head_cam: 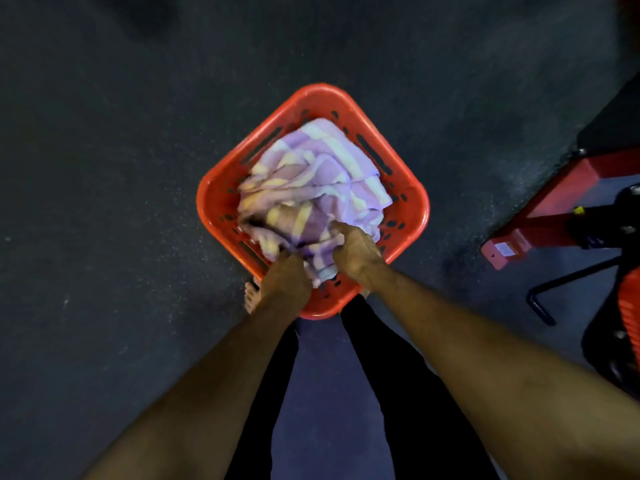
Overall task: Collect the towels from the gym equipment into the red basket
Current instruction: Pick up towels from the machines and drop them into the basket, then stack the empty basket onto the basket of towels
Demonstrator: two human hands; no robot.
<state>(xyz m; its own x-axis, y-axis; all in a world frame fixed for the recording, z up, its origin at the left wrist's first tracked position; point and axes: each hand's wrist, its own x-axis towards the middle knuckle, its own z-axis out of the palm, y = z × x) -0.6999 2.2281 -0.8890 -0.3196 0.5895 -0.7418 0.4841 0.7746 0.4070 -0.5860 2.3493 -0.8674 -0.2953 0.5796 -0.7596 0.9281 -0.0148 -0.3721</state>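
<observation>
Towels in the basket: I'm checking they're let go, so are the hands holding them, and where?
Both hands, left and right, grip the striped towels at the bundle's near edge, inside the basket.

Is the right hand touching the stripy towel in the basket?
Touching. The head view shows the right hand pressed into the purple striped towel, cloth bunched around its fingers.

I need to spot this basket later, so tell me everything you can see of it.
The basket is red, looks like plastic, squarish with rounded corners and a thick rim, seen corner-on from above. Its walls have long slots and small oval holes. It stands upright on the dark floor, in front of the person's feet. Crumpled purple-and-pale striped towels fill it. The left hand and right hand reach inside, gripping the towels.
</observation>
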